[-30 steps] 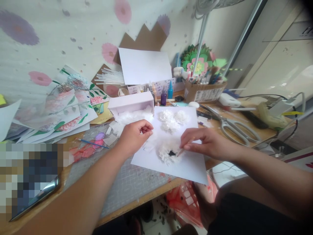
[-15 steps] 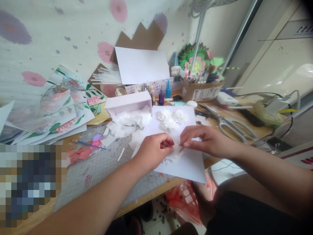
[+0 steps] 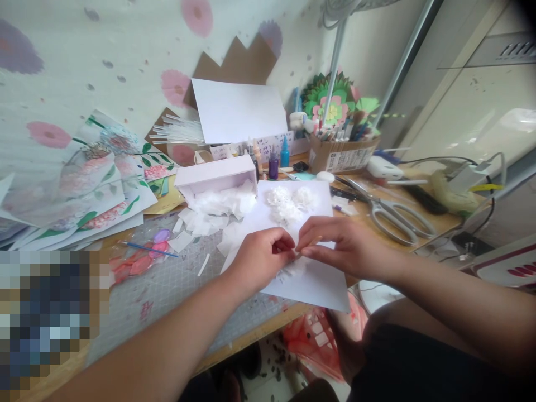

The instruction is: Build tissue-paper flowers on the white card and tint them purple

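Head view: a printed label (image 3: 345,160) on the cardboard box (image 3: 317,156) and the handwriting on a paper strip (image 3: 268,143) behind the purple bottle (image 3: 273,165) are too small to read from here. Scissors (image 3: 378,205) lie rightward, an open white box (image 3: 213,177) leftward. The right hand (image 3: 345,244) pinches what looks like a thin stick (image 3: 315,240); the left hand (image 3: 263,255) has bunched fingertips, contents I cannot tell. Together they mostly hide the ruffled flower (image 3: 294,270) on the white sheet (image 3: 324,287), below 3 ruffled clusters (image 3: 287,211); 1 second ago it showed plainly, before the left hand came across.
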`<state>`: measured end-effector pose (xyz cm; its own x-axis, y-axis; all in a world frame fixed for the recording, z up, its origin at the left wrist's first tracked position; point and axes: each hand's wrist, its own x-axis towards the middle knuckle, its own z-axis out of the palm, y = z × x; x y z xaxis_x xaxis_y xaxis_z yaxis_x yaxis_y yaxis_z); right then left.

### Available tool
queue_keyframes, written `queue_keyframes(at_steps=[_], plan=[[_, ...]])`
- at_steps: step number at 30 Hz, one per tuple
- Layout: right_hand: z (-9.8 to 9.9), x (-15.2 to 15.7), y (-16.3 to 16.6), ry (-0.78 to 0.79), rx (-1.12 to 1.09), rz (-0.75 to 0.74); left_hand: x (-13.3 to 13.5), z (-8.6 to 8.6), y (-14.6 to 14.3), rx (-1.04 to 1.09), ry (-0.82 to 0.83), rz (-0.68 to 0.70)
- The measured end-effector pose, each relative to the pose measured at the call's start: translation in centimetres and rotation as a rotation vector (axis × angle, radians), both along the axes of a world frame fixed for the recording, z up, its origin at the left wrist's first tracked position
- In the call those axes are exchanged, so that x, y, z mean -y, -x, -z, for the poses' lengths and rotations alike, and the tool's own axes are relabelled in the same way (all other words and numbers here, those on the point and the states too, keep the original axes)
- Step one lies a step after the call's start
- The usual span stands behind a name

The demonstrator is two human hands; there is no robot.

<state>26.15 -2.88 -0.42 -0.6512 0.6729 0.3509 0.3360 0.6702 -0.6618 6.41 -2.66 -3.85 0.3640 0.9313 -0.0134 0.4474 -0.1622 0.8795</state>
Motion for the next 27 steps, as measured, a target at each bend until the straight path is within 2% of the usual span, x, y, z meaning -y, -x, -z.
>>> queue_keyframes(at_steps=[4,8,12,16,18,21,27], plan=[[0.4,-0.1,0.1,0.03,0.07,0.009,0.0,-0.4,0.3,0.0,0.002,-0.007],[0.3,0.2,0.5,0.031,0.132,0.033,-0.4,-1.3,1.3,-0.096,-0.119,-0.041],[0.3,0.2,0.5,0.015,0.143,0.041,-0.5,-1.9,2.5,-0.258,-0.207,0.062],[0.5,0.0,0.0,0.127,0.042,0.054,-0.4,-2.3,2.7,-0.323,-0.214,0.123],[0.6,-0.1,-0.3,0.157,-0.069,0.128,-0.5,-2.3,2.7,-0.334,-0.209,0.11],[0.6,-0.1,-0.3,0.123,-0.154,0.192,-1.0,-2.4,3.2,-0.365,-0.212,0.047],[0.3,0.0,0.3,0.127,-0.016,0.118,-3.0,-2.4,6.2,-0.459,-0.186,-0.062]])
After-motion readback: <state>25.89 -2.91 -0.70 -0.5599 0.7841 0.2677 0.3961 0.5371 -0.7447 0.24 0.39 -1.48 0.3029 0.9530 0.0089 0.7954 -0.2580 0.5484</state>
